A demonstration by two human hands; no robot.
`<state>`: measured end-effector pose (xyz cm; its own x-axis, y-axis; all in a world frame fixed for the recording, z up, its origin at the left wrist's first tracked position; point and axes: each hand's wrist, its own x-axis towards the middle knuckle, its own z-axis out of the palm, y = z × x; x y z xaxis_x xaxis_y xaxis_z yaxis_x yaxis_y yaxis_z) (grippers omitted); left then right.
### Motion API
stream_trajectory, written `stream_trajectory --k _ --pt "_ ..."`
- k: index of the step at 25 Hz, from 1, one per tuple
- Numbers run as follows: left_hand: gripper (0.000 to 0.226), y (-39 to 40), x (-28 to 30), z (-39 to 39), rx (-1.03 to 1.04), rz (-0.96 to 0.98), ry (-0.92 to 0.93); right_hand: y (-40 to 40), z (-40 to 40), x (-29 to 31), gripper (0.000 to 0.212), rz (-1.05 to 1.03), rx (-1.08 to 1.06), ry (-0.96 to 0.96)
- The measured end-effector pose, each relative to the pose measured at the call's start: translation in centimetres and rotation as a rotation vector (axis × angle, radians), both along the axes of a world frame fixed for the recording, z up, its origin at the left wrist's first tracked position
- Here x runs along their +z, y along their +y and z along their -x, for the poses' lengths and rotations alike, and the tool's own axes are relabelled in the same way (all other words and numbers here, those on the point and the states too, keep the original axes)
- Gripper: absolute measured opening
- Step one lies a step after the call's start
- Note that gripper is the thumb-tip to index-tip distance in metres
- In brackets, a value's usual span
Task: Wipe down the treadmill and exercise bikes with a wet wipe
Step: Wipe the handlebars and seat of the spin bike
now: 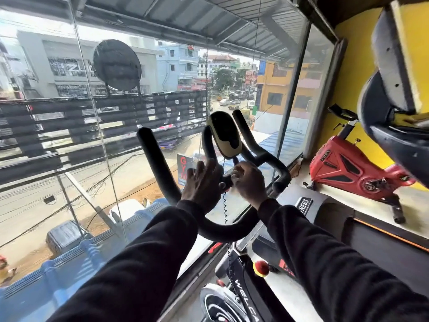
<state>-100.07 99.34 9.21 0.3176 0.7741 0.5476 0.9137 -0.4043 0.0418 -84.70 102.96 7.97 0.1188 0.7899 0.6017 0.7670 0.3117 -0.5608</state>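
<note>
At frame centre we lean over the exercise bike point(234, 296), its black handlebar point(160, 168) curving round the small console point(226, 135). Our left hand point(201, 182) lies spread on the middle bar; our right hand point(249, 182) curls, seemingly clamped on a wet wipe point(235, 169). Lower right sits the treadmill point(329, 219).

Open room between the handlebar horns point(157, 163); console point(224, 135) and glass wall point(92, 147) block ahead.

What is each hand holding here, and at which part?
The right hand grips the centre of the bike handlebar; a wipe cannot be told. The left hand lies beside it with fingers spread.
</note>
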Motion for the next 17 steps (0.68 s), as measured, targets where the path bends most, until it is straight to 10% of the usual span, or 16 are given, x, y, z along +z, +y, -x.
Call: stream_trajectory --k 4,9,17 --pt "0.038 0.9 -1.2 -0.5 -0.106 -0.082 0.206 2.1 -2.4 0.1 0.008 -0.018 -0.176 0.213" --pt "0.041 2.5 -0.9 -2.7 -0.002 0.072 0.266 2.9 -3.7 -1.8 0.017 -0.097 0.141 -0.116" --pt "0.030 3.6 -0.7 -6.5 0.184 0.103 0.147 6.6 -7.3 -2.0 0.025 -0.145 0.247 -0.114"
